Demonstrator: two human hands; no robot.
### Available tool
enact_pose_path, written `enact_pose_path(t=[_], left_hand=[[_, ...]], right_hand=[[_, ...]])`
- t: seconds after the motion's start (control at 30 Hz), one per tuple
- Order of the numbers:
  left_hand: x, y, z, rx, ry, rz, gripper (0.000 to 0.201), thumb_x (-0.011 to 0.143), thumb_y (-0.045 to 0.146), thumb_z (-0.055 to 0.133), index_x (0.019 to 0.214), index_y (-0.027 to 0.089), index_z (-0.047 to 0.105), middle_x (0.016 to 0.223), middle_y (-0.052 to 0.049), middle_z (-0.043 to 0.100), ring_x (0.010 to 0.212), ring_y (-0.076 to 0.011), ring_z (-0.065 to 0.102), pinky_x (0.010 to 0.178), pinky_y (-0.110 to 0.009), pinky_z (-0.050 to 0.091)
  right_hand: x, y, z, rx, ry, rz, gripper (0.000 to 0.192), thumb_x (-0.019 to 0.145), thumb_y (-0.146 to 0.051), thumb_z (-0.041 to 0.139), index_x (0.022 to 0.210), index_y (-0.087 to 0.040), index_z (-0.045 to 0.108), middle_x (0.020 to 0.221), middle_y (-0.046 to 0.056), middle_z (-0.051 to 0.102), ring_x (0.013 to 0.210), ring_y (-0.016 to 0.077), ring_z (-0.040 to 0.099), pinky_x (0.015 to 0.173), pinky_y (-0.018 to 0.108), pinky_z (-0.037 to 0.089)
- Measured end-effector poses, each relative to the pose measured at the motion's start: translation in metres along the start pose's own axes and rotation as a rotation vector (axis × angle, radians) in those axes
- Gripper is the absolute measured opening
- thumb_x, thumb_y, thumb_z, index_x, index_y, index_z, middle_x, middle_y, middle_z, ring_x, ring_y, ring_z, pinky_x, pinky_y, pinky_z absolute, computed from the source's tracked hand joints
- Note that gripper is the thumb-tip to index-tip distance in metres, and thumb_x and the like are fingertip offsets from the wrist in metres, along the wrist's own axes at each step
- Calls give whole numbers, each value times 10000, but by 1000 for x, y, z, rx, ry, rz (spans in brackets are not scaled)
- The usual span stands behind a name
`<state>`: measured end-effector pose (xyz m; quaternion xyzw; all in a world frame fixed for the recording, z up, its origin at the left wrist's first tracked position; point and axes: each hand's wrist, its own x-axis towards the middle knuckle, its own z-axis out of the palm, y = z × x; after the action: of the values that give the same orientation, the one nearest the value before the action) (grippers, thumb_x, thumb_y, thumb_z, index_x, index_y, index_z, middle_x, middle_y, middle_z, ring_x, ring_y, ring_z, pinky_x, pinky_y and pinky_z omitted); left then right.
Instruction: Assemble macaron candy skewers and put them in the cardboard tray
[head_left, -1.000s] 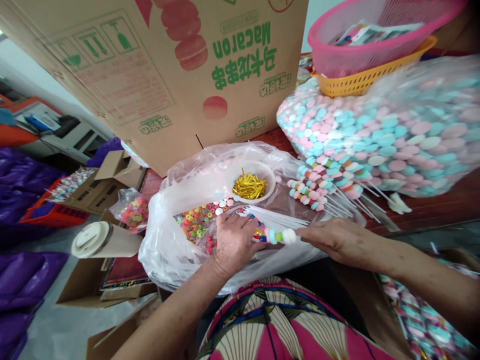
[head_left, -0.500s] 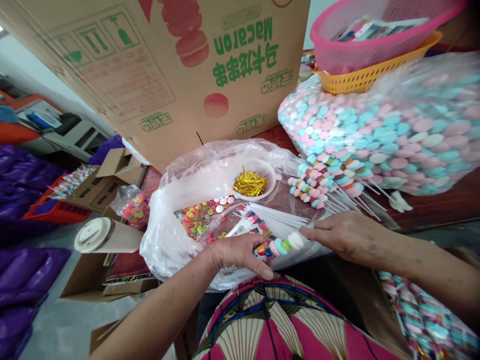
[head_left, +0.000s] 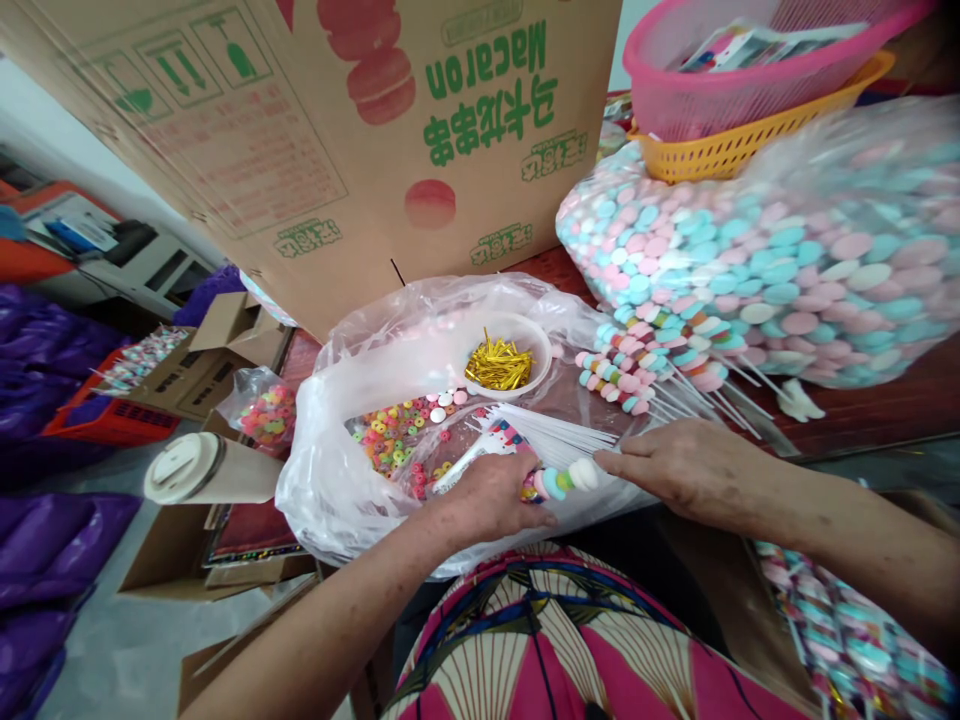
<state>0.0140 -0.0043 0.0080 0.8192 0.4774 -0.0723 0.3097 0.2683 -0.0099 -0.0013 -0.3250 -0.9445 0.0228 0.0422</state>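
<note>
While both hands meet over the lap, the items run near to far as follows:

1. Left hand (head_left: 491, 495): fingers curled round the near end of a candy skewer (head_left: 559, 481), knuckles up, resting on the edge of the clear bag (head_left: 330, 480).
2. Candy skewer: pink, blue, green and white discs threaded in a row, lying between the two hands just above the patterned pink garment; its stick is hidden under the hands.
3. Right hand (head_left: 694, 470): fingers pinched at the white end disc of the skewer, forearm lying along the tabletop (head_left: 862, 410) edge.
4. Loose white sticks (head_left: 559, 432): a fan, just beyond the skewer.
5. Ring candies (head_left: 390, 440): many colours, loose in the clear bag.
6. White bowl (head_left: 501, 358): holds gold twist ties.
7. Finished skewers (head_left: 637, 370): a pile, right of the bowl, sticks pointing right.
8. Big bag of pastel discs (head_left: 787, 260): behind the pile, with stacked pink and yellow baskets (head_left: 750, 110) beyond it.
9. Cardboard box (head_left: 360, 150): printed "Macaron", upside down, farthest back.
10. Lidded cup (head_left: 199, 470): on its side, left of the bag.

Risk, as judged: the end disc sits at the tip, so a loose pinch could let discs slide off into the lap; a hard push could snap a disc or prick a finger
</note>
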Motion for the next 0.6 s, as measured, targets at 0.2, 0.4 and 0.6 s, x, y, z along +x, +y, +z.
enact_pose_path(t=[0.2,0.4,0.6], left_hand=[[2,0,-2,14,37,30,333,712,380,754,960,202,621,881,-22,701,827,-218,645,680,-270,442],[8,-3,7,39,47,-15,429,712,438,740,1036,193,604,929,-53,704,859,-254,652,699,-307,459],[-3,-21,-8,-65,7,38,619,676,431,769,1231,259,555,1095,-51,686,990,-272,632,790,-337,468]], right_hand=[[7,-7,-6,8,-115,-92,345,721,10,483,956,-202,619,622,-16,613,504,123,510,500,313,115],[20,-10,-2,-21,-103,-42,310,746,10,472,938,-186,616,625,-8,591,481,110,484,483,308,107],[13,7,-3,64,-63,1,269,797,-31,468,939,-193,629,694,8,631,553,121,529,499,274,176]])
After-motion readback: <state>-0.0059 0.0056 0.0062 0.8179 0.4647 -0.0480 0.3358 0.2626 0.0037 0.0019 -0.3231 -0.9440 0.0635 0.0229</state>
